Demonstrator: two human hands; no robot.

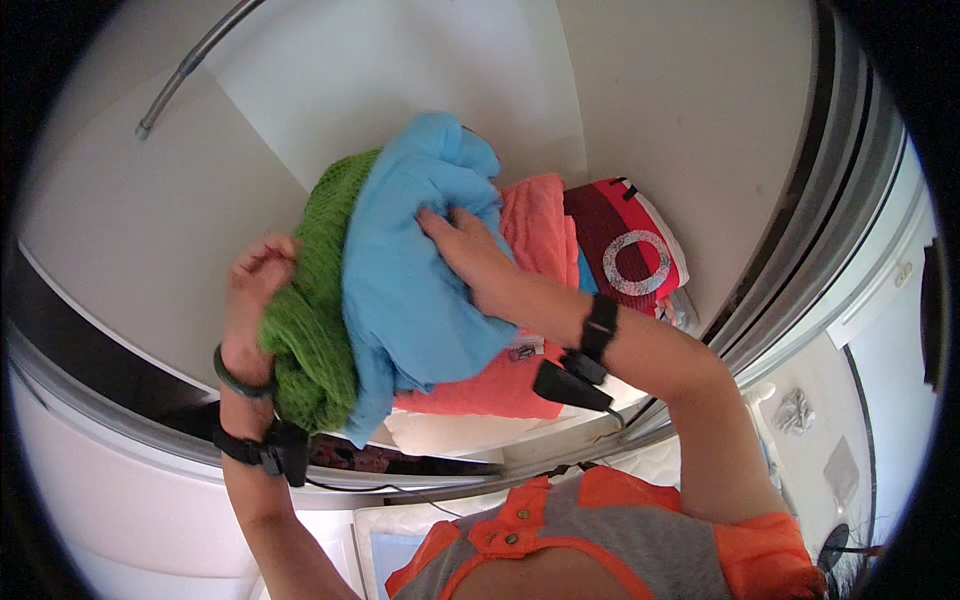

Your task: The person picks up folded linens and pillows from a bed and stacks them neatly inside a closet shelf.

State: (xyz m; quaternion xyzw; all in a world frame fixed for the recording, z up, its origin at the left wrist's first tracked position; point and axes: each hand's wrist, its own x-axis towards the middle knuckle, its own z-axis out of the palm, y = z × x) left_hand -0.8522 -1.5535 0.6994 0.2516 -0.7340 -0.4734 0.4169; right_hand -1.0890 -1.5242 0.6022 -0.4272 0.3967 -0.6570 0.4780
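Note:
My right hand (pixel 476 259) grips a light blue cloth garment (pixel 420 300), its fingers sunk into the folds. To the left, a green open-knit garment (pixel 319 322) hangs bunched against the blue one. My left hand (pixel 259 270) is at the green knit's left side, fingers curled and blurred. Part of the knit lies against my left wrist, and I cannot tell whether those fingers hold any of it. Beneath and to the right of the blue garment lie coral-pink fabrics (pixel 536 225).
A red and maroon folded item (pixel 630 247) with a pale ring print sits at the right of the wardrobe shelf. A metal hanging rail (pixel 191 64) crosses the upper left. Sliding-door tracks (pixel 817 195) border the opening. A cable (pixel 352 487) trails from my left wrist device (pixel 289 454).

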